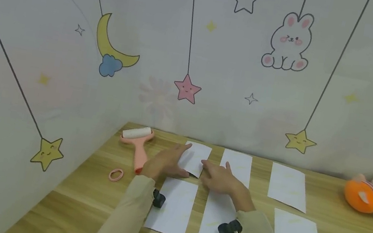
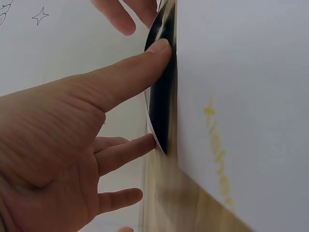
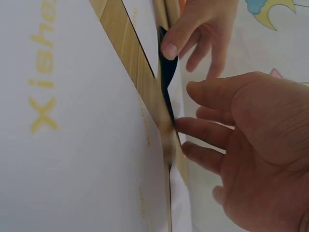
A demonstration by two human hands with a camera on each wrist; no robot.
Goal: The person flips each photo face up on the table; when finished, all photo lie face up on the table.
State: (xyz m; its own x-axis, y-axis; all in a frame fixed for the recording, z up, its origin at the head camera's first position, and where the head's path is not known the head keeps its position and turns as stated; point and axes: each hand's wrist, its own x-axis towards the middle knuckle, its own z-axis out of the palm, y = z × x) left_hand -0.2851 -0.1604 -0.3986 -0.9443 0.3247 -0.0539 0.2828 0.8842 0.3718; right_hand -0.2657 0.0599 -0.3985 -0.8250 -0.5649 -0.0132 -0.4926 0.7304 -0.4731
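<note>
Both hands are at a small white sheet with a dark underside that shows along its raised, curved near edge. My left hand is spread along the sheet's left side. Its thumb lies at the dark near edge, while another finger touches the side edge. On the right side, my right hand has loosely extended fingers, their tips at or close to the sheet's edge. One white sheet lies below the left wrist, and another sheet lies partly hidden under the right forearm.
A pink-handled roller and a pink ring lie at the left. More white sheets with faint yellow lettering lie to the right. An orange and pink plush toy lies at the far right. A patterned curtain borders the table's back.
</note>
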